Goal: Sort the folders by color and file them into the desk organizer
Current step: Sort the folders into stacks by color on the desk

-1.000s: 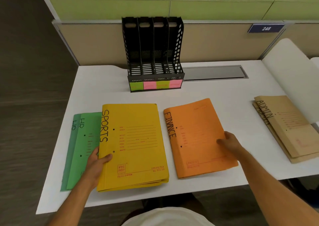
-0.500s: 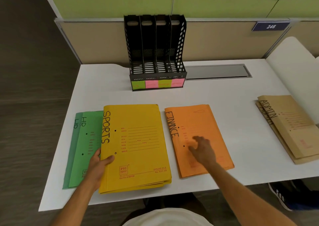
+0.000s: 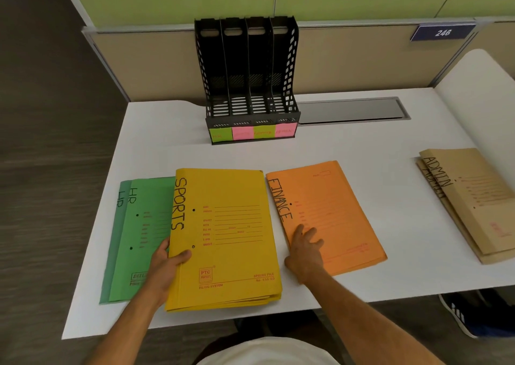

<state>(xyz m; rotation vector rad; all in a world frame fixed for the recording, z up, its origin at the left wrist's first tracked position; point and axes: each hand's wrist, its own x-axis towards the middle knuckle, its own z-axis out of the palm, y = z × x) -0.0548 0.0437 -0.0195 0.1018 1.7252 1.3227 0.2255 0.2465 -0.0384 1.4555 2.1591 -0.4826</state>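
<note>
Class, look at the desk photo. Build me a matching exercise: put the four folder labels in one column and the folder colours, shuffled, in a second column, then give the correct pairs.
Column 1
1. SPORTS folder
2. FINANCE folder
3. HR folder
4. ADMIN folder

Column 2
A. green
B. tan brown
C. yellow
D. orange

Pairs: 1-C, 2-D, 3-A, 4-B

Left grip (image 3: 167, 261) clasps the yellow SPORTS folders' (image 3: 225, 239) edge, green folders (image 3: 139, 225) beneath; right grip (image 3: 305, 249) rests on orange FINANCE folders (image 3: 334, 211).
</note>
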